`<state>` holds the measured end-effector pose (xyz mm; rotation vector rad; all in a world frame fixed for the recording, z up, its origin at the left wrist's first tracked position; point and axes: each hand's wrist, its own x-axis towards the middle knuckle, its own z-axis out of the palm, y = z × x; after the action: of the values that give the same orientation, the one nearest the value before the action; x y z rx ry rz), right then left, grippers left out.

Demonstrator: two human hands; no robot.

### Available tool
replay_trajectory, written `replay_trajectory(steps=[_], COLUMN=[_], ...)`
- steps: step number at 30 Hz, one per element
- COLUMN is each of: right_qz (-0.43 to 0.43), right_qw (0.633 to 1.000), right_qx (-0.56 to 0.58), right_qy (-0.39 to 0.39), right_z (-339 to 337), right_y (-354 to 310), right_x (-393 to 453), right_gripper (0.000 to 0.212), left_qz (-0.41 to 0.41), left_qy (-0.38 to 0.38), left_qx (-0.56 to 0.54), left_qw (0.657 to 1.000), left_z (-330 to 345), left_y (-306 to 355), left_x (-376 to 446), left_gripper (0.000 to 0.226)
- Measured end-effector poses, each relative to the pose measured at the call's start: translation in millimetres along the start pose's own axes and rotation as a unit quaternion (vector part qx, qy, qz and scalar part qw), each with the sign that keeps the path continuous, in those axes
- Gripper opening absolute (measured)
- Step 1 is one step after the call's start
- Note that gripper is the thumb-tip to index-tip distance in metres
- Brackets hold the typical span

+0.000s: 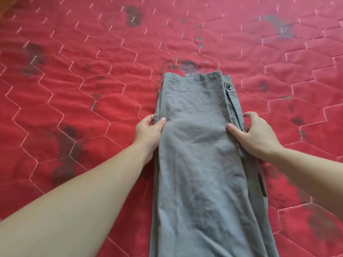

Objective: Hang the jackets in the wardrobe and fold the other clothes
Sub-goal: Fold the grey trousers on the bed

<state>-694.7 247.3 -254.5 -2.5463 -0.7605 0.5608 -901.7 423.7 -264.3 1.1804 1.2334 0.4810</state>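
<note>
Trousers (202,164) lie lower centre on quilt (74,89); left hand (148,132) and right hand (258,136) apparently pinch the side edges.

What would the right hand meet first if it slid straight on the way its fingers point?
The right hand points up and left across the grey folded cotton trousers. It would probably run over more trouser cloth towards the waistband, then reach the red quilted bedcover.
</note>
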Motion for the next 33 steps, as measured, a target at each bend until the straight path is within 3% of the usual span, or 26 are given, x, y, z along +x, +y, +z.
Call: replay_trajectory(steps=[4,8,12,15,20,24,28,33], right_qz=[-0.010,0.000,0.022,0.034,0.070,0.147,0.159,0.179], right_qw=[0.999,0.997,0.999,0.999,0.997,0.980,0.962,0.947], right_qx=[-0.041,-0.080,-0.045,-0.027,0.016,0.096,0.180,0.211], right_qy=[0.005,0.009,0.015,-0.001,-0.038,-0.096,-0.133,-0.160], right_z=[14,23,23,22,20,20,24,18], right_y=[-3,-5,1,11,32,53,71,79], right_x=[-14,-25,-62,-108,-190,-237,-272,-292], right_gripper=[0.069,0.062,0.070,0.078,0.054,0.042,0.018,0.008], left_qz=[0.024,-0.006,-0.006,0.015,-0.003,-0.050,-0.100,-0.112], left_qy=[0.043,0.041,0.050,0.094,0.127,0.091,0.027,-0.032], left_qx=[0.028,0.066,0.069,0.148,0.214,0.285,0.378,0.367], left_qw=[0.998,0.997,0.996,0.984,0.968,0.953,0.920,0.923], left_z=[-16,-18,-26,-39,-59,-64,-63,-64], left_y=[-21,-21,-35,-64,-101,-113,-110,-113], left_x=[-7,-12,-52,-106,-189,-227,-243,-268], left_gripper=[0.007,0.029,0.028,0.023,0.018,0.027,0.048,0.025])
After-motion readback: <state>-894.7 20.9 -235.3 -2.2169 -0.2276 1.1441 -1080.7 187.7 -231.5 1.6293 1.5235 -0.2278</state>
